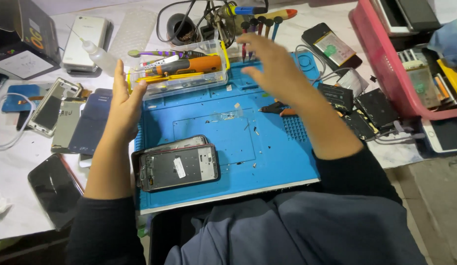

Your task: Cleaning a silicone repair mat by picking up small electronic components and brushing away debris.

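My left hand [123,105] lies flat and open against the left end of a clear plastic tool box [182,81] that holds an orange screwdriver [189,65] and other tools. Reaching forward over the back of the blue work mat [268,157], my right hand [272,66] has its fingers spread and holds nothing; it hovers just right of the box, close to a row of upright screwdrivers [260,27]. An opened phone frame [178,167] lies on the mat's near left, stacked on another phone body.
Several phones and screens [66,115] lie left of the mat, with a small squeeze bottle [98,54] behind them. Phone parts and batteries [358,105] sit to the right beside a pink basket [385,64]. A soldering stand and cables [189,24] are at the back. Pliers [275,109] rest on the mat.
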